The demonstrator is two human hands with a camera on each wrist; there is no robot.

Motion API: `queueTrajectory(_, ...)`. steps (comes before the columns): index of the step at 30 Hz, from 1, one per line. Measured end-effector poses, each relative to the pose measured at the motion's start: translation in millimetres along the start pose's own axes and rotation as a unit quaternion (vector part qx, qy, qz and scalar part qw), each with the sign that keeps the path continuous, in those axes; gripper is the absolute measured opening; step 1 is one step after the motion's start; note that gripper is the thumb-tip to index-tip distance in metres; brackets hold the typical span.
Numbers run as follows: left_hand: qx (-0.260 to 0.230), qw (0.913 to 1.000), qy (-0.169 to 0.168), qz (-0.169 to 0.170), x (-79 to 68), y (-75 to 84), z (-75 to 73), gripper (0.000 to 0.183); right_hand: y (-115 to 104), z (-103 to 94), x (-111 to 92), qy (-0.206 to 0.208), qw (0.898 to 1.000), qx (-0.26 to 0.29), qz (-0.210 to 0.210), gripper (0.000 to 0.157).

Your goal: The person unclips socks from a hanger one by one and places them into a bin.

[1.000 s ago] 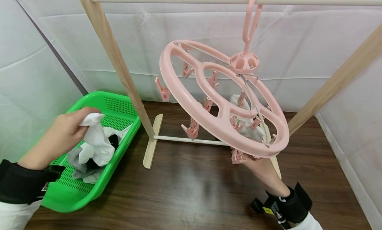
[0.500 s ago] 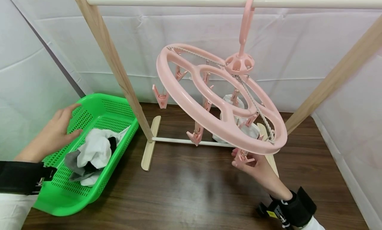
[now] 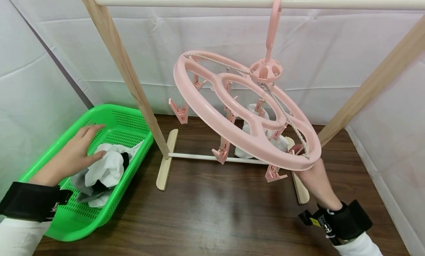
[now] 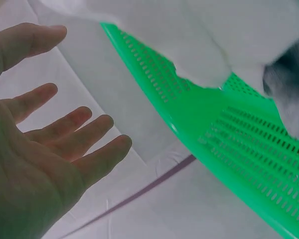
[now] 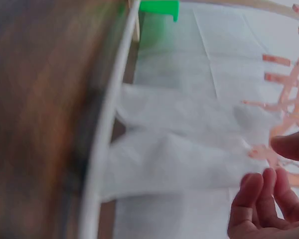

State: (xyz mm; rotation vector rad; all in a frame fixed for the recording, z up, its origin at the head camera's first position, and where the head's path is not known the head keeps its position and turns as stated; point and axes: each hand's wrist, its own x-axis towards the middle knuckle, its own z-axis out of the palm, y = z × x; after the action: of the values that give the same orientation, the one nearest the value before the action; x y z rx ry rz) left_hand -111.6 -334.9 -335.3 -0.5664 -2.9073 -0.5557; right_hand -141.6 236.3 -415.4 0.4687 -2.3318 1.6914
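Observation:
My left hand hovers over the green basket, fingers spread and holding nothing. Just beyond its fingertips lies a crumpled white cloth, with grey and black pieces around it. In the left wrist view the palm is bare beside the basket rim. My right hand is at the right end of the pink clip hanger, its fingertips partly hidden by the ring. The right wrist view shows the thumb apart from the bent fingers. Near them, white cloth pieces hang from a pink clip.
A white rod on wooden legs carries the hanger by its hook. Several bare clips, one at the left, dangle below the ring. A lower white bar crosses near the brown floor; white sheets stand behind.
My left hand let go of the white cloth, drew back, then came back over the basket. My right hand left the lowest front clip and moved right. The hanger swung slightly.

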Motion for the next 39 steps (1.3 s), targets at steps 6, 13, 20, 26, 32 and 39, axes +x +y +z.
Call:
queueTrajectory(6, 0.009, 0.999, 0.019, 0.04, 1.9, 13.2, 11.0, 0.065, -6, -14.6, 15, 0.02, 1.0, -0.012, -0.016, 0.047)
queueTrajectory(13, 0.006, 0.9974, 0.032, 0.064, -2.4, 33.1, 21.8, 0.062, -10, -16.6, 28, -0.008, 0.998, 0.048, -0.03, 0.051)
queueTrajectory(20, 0.017, 0.9931, 0.065, 0.096, -7.8, 53.5, 32.7, 0.058, -42, -8.6, 44, -0.077, 0.996, 0.032, -0.042, 0.038)
queueTrajectory(26, -0.001, 0.9868, 0.126, 0.102, -15.6, 69.3, 44.0, 0.043, -45, -2.4, 43, -0.062, 0.995, 0.042, -0.07, 0.032)
queueTrajectory(32, -0.051, 0.9721, 0.188, 0.13, -17.8, 86.5, 64.9, 0.059, -22, -1.9, 39, -0.038, 0.993, 0.077, -0.083, 0.035)
queueTrajectory(39, -0.09, 0.9634, 0.199, 0.155, -10.2, 114.6, 97.0, 0.05, -24, -1.0, 34, -0.021, 0.994, 0.096, -0.054, 0.027)
